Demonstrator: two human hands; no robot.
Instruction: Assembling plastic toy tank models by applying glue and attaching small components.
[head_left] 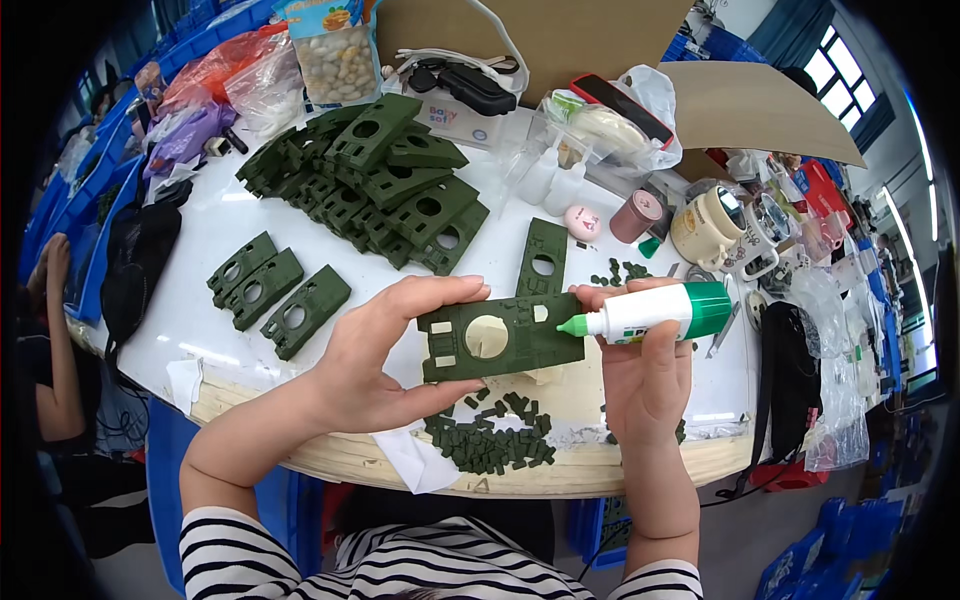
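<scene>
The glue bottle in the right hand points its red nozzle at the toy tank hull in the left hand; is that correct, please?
Not quite: in the head view, the nozzle of the glue bottle is green, not red; the rest stands.

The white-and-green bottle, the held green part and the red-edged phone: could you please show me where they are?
White-and-green bottle (648, 306): head view, on its white body.
Held green part (522, 342): head view, face beside the round hole.
Red-edged phone (622, 109): head view, dark screen.
</scene>
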